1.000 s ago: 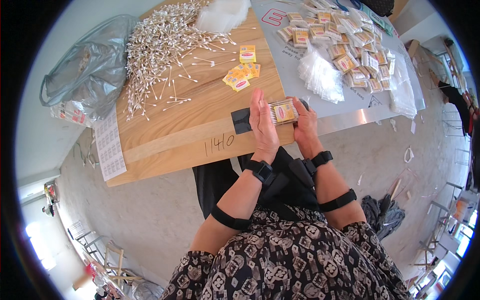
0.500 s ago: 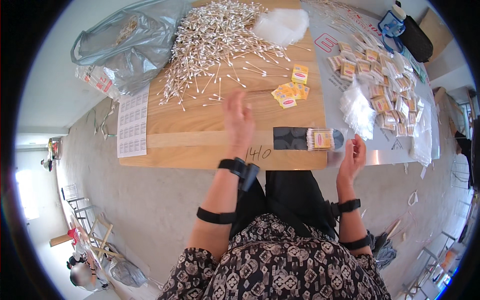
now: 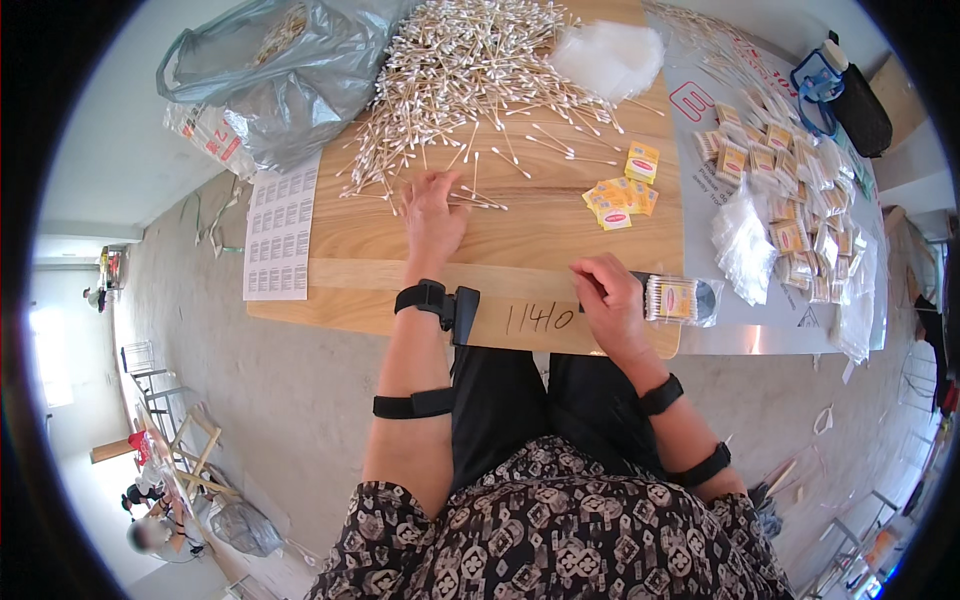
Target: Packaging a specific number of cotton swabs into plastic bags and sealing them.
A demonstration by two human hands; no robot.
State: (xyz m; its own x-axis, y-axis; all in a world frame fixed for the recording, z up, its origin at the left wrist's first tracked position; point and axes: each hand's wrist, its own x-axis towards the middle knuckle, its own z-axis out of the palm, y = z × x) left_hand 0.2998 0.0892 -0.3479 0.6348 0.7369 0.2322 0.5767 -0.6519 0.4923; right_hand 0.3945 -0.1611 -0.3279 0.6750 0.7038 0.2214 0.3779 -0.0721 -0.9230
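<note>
My left hand (image 3: 437, 222) reaches to the near edge of a big heap of cotton swabs (image 3: 470, 60), fingers bent over some loose swabs and thumb apart. At the near edge of the wooden board, my right hand (image 3: 612, 305) is curled, fingertips drawn together; whether anything is between them is hidden. Just right of it, a small pack of cotton swabs (image 3: 672, 298) with a yellow card lies in a clear sleeve on a dark strip (image 3: 706, 298). Loose yellow cards (image 3: 618, 200) lie beyond, beside a small stack of cards (image 3: 642, 161).
Many finished swab packs (image 3: 790, 200) are heaped on the metal sheet at right, beside clear empty sleeves (image 3: 744, 240). A grey plastic bag (image 3: 290, 90) and a printed sheet (image 3: 280, 235) are at left. White film (image 3: 608, 60) lies at the back; a blue bottle (image 3: 820, 80) stands far right.
My left hand has moved left and down onto the loose swabs. My right hand has gone left from beside the sleeved pack to its left side, its fingers now curled. The whole view has shifted.
</note>
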